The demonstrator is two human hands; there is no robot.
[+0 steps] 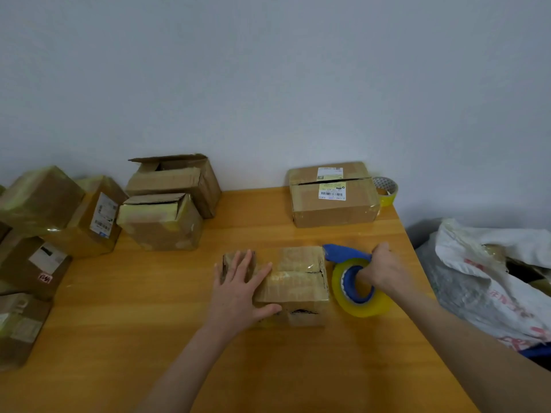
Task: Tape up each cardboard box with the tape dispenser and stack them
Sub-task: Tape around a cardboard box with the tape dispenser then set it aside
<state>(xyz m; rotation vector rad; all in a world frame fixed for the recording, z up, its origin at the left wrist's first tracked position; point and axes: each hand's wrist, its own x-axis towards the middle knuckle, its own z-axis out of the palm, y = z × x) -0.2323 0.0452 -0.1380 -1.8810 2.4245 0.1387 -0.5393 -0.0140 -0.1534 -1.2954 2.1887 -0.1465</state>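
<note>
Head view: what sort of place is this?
Probably an informal parcel-packing spot in a room, not a warehouse: wooden table against a plain wall, used cardboard boxes with shipping labels, tape dispenser in the right hand.

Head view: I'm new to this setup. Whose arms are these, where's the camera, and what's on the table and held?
No machine: a person works bare-handed, filmed by a camera on their head looking down. The left hand presses flat on a small cardboard box on the wooden table. The right hand grips a blue tape dispenser at that box's right edge. Other boxes stand left and behind, with a spare tape roll by the wall.
</note>
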